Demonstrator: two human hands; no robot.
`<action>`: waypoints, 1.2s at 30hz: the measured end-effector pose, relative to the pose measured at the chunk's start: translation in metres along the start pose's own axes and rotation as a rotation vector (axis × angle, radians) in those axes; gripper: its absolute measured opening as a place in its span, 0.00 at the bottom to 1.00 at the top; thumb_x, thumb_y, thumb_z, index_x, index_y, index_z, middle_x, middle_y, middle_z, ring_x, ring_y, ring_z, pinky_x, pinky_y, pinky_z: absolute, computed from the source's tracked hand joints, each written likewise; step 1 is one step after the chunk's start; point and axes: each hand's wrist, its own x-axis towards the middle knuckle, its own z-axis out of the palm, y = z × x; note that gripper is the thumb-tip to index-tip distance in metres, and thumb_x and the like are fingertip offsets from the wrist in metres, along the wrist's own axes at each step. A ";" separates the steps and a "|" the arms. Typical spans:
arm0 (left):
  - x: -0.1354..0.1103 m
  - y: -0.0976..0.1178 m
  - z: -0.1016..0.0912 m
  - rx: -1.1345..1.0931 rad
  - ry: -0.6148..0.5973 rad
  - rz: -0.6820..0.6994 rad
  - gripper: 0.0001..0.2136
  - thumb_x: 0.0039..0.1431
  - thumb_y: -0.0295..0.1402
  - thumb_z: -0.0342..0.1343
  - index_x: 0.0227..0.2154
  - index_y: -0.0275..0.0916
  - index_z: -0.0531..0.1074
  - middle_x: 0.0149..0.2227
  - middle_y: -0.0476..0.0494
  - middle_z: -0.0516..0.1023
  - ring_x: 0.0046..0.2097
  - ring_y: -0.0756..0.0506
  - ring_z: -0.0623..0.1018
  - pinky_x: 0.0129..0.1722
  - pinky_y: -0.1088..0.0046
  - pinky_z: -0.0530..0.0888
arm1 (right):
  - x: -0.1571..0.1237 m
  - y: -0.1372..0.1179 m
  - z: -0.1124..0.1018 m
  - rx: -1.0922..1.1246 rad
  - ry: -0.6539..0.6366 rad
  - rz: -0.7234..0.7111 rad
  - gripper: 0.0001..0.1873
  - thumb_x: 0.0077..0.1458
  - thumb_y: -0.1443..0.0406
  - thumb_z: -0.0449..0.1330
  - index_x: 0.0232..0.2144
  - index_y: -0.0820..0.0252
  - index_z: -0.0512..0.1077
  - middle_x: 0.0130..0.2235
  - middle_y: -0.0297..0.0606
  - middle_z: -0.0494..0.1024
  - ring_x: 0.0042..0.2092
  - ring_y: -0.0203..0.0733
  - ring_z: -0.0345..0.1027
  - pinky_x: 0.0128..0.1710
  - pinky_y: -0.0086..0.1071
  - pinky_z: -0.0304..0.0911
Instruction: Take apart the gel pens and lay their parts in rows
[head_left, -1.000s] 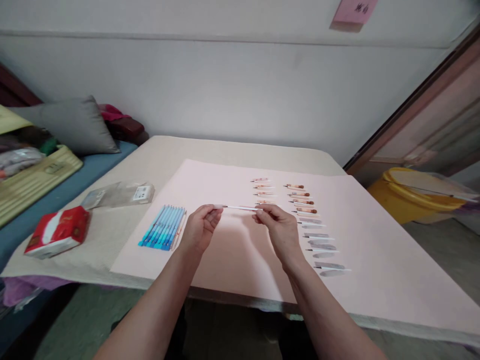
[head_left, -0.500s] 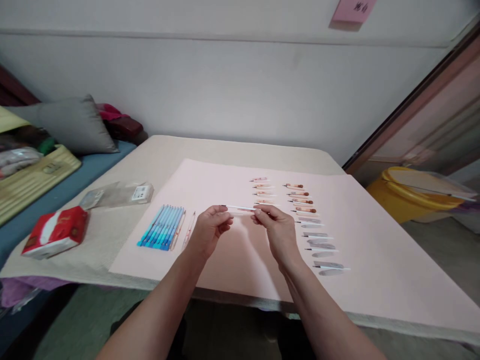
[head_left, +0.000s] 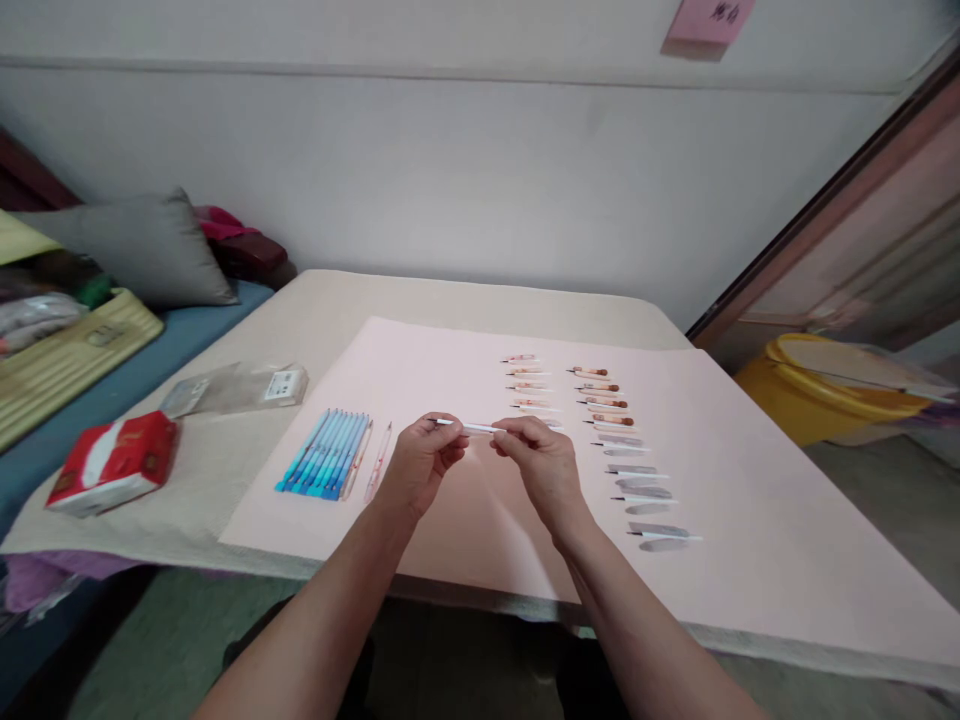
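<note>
A thin white pen refill (head_left: 478, 428) with a dark tip lies almost level in the air between my hands. My left hand (head_left: 427, 455) pinches it near the tip, which sticks out past the thumb. The fingers of my right hand (head_left: 538, 455) are closed on its other end. Behind my right hand, short patterned pen parts with white refills (head_left: 531, 387) lie in a column. Farther right is a second column of brown-topped pen parts (head_left: 611, 404) and grey pen parts (head_left: 640, 490), with refills among them. Left of my left hand lies a patterned pen (head_left: 379, 462).
A row of blue pens (head_left: 322, 455) lies on the pink sheet (head_left: 450, 540) covering part of the table. A clear plastic bag (head_left: 232, 390) and a red tissue pack (head_left: 112, 462) are at the left. A yellow bucket (head_left: 795, 390) stands beyond the right edge.
The refill has shifted left and slightly down, so less of it shows between my hands and its tip now protrudes past my left thumb. My right hand has moved slightly left.
</note>
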 end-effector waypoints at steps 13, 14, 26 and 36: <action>0.000 -0.001 0.000 0.033 0.077 -0.007 0.10 0.41 0.32 0.65 0.26 0.34 0.71 0.21 0.50 0.71 0.25 0.54 0.73 0.23 0.82 0.68 | 0.011 -0.003 -0.012 0.335 0.149 0.260 0.12 0.40 0.62 0.67 0.31 0.59 0.77 0.29 0.37 0.78 0.32 0.40 0.72 0.38 0.36 0.67; -0.001 -0.003 0.001 0.038 0.068 -0.019 0.10 0.41 0.32 0.65 0.25 0.34 0.71 0.21 0.50 0.71 0.25 0.54 0.73 0.23 0.82 0.68 | 0.010 -0.002 -0.010 0.356 0.158 0.281 0.12 0.39 0.62 0.67 0.31 0.59 0.77 0.30 0.37 0.77 0.32 0.39 0.72 0.37 0.35 0.67; -0.008 -0.016 0.009 0.025 0.005 -0.011 0.09 0.43 0.32 0.64 0.27 0.35 0.72 0.27 0.49 0.73 0.27 0.54 0.72 0.29 0.79 0.69 | -0.004 -0.004 0.009 0.216 0.026 0.276 0.10 0.44 0.60 0.63 0.30 0.57 0.76 0.31 0.35 0.76 0.34 0.39 0.69 0.31 0.32 0.67; -0.008 -0.020 0.010 0.032 -0.013 0.002 0.11 0.45 0.35 0.63 0.31 0.36 0.71 0.28 0.48 0.74 0.27 0.53 0.73 0.28 0.79 0.69 | 0.002 0.001 0.004 0.204 -0.026 0.277 0.09 0.43 0.62 0.63 0.29 0.61 0.76 0.26 0.34 0.75 0.27 0.35 0.67 0.30 0.31 0.66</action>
